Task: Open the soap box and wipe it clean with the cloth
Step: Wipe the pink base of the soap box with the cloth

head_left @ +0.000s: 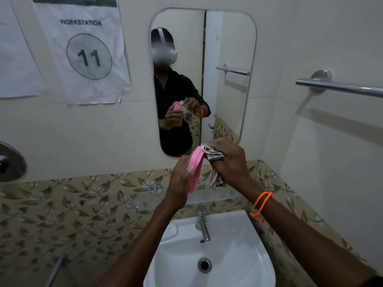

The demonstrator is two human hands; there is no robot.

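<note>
My left hand (179, 183) holds the pink soap box (195, 168) on edge above the sink, fingers wrapped round its near rim. The box is turned so that I see only its thin side; whether it is open I cannot tell. My right hand (229, 160), with an orange bead band on the wrist, grips a bunched patterned cloth (213, 155). The cloth presses against the box's upper right face, and its loose end hangs down below my fist.
A white sink (244, 241) with a chrome tap (203, 226) lies right below my hands. A mirror (226, 48) on the wall ahead reflects the hands. A chrome towel bar (339, 88) sticks out at the right. Paper signs hang at the upper left.
</note>
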